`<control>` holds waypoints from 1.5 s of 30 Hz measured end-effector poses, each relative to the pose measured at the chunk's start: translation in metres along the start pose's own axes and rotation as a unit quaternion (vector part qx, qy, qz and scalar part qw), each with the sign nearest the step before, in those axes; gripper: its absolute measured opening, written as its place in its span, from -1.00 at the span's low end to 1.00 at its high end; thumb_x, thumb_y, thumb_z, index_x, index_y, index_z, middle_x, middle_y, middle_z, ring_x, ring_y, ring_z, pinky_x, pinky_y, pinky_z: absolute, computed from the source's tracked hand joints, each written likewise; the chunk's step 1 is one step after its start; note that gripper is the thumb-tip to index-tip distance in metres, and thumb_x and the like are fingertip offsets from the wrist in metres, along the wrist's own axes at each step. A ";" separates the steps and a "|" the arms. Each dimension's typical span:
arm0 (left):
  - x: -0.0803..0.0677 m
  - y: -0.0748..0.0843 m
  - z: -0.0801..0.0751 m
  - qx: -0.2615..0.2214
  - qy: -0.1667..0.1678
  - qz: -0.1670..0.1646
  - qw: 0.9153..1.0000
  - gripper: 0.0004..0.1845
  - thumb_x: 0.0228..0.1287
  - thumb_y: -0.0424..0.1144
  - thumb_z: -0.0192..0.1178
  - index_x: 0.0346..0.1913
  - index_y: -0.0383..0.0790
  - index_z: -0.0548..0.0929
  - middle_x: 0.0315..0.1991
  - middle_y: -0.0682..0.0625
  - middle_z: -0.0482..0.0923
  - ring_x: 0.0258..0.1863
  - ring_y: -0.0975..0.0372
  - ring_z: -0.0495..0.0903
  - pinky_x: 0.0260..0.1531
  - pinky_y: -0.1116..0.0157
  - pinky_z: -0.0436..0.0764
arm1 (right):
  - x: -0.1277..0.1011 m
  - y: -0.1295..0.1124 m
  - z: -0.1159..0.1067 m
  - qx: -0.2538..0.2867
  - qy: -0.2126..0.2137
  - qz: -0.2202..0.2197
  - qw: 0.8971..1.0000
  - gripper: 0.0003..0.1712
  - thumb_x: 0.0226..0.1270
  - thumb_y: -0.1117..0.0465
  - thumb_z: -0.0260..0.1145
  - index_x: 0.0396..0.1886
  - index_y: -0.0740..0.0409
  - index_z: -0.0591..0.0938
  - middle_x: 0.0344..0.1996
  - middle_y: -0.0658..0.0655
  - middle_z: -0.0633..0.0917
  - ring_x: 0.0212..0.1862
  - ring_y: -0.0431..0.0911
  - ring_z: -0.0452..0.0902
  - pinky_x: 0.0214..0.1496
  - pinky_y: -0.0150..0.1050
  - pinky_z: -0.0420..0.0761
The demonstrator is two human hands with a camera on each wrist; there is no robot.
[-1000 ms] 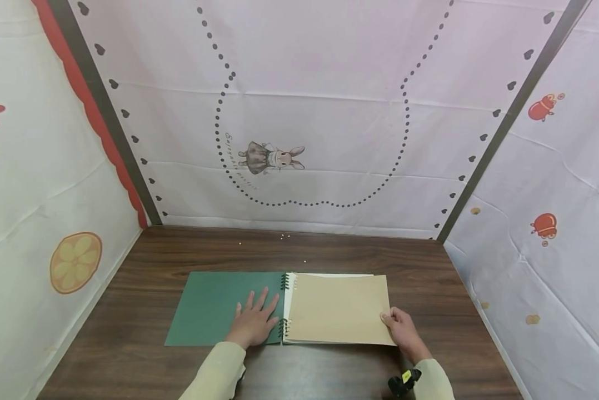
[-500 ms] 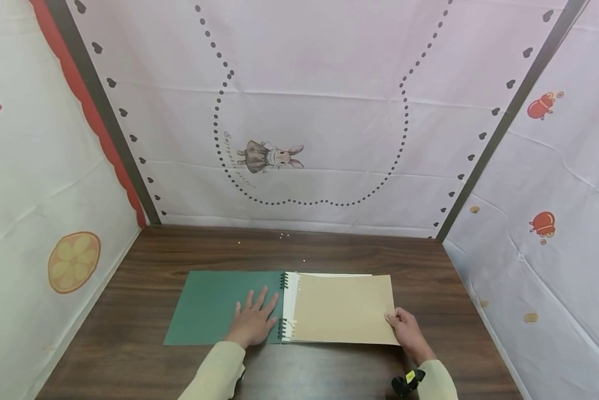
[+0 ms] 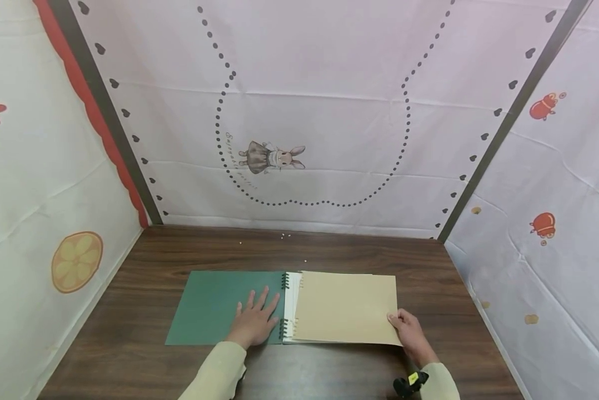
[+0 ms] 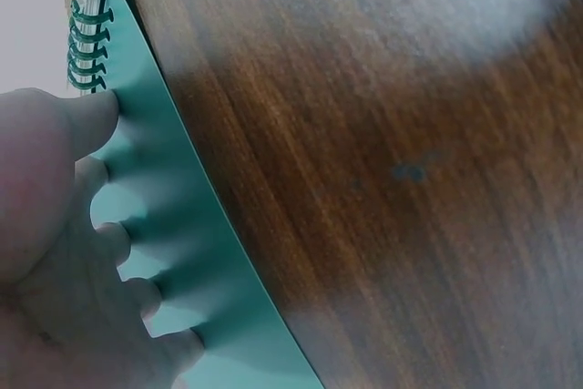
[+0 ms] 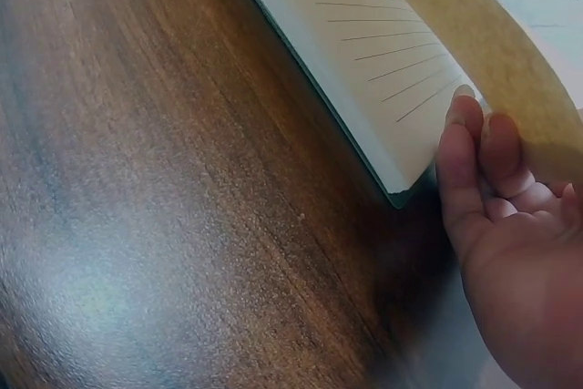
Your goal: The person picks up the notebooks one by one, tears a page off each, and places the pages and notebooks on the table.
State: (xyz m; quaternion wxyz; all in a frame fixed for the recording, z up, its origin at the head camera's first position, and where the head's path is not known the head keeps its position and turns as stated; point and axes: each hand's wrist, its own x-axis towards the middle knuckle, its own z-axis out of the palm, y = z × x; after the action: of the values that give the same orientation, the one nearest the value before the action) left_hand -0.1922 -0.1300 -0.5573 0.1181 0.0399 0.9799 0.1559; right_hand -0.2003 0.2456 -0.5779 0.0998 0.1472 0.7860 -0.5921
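A spiral-bound notebook lies open on the dark wooden table (image 3: pixel 329 366). Its green cover (image 3: pixel 214 305) is folded out flat to the left. My left hand (image 3: pixel 254 322) presses flat on that cover beside the green spiral (image 4: pixel 86 47), fingers spread and straight. A tan kraft sheet (image 3: pixel 347 308) covers the lined white pages (image 5: pixel 364 52) on the right. My right hand (image 3: pixel 407 330) pinches the sheet's near right corner and holds it slightly raised off the stack; the fingers (image 5: pixel 492 148) curl under the tan sheet (image 5: pixel 492 52).
Printed cloth walls close in the table at the back (image 3: pixel 299 111), left (image 3: pixel 39 194) and right (image 3: pixel 554 222). A few tiny pale specks (image 3: pixel 285 236) lie on the wood behind the notebook. Bare wood lies in front of the notebook and to its right.
The tan sheet has shifted to the right under my right hand, and its right edge now reaches farther past the page stack. My left hand has stayed put.
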 end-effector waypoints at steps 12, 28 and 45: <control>0.004 0.000 0.004 0.000 0.010 0.000 1.000 -0.40 0.43 0.02 0.03 0.47 0.02 0.26 0.55 -0.11 0.01 0.52 -0.20 -0.06 0.38 -0.33 -0.01 | -0.004 0.011 -0.014 0.062 0.012 0.015 0.998 -0.77 0.54 0.25 -0.01 -0.36 0.26 0.39 -0.57 -0.01 0.52 -0.54 -0.21 0.51 -0.50 -0.38 0.50; 0.005 0.003 0.007 -0.161 0.146 0.012 0.976 -0.53 0.49 0.04 -0.08 0.07 -0.24 0.66 0.43 -0.21 0.28 0.49 -0.13 0.10 0.41 -0.23 0.08 | -0.022 -0.008 0.008 0.065 0.012 -0.008 0.998 -0.78 0.50 0.25 0.05 -0.38 0.26 0.40 -0.62 -0.03 0.48 -0.58 -0.20 0.47 -0.49 -0.36 0.48; -0.019 -0.005 -0.001 -0.272 0.128 -0.001 0.954 -0.68 0.39 -0.02 0.12 -0.47 -0.13 0.51 0.41 -0.22 0.28 0.41 -0.20 0.23 0.28 -0.22 0.32 | -0.033 -0.021 0.054 0.054 -0.012 -0.031 0.998 -0.75 0.44 0.25 0.14 -0.46 0.25 0.40 -0.67 -0.04 0.45 -0.63 -0.21 0.43 -0.56 -0.37 0.46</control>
State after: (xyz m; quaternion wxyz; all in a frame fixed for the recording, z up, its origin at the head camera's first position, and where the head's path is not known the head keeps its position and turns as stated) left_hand -0.1740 -0.1369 -0.5536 -0.0019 -0.0152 0.9075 0.4198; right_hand -0.1779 0.1844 -0.5637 0.0829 0.1202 0.7556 -0.6385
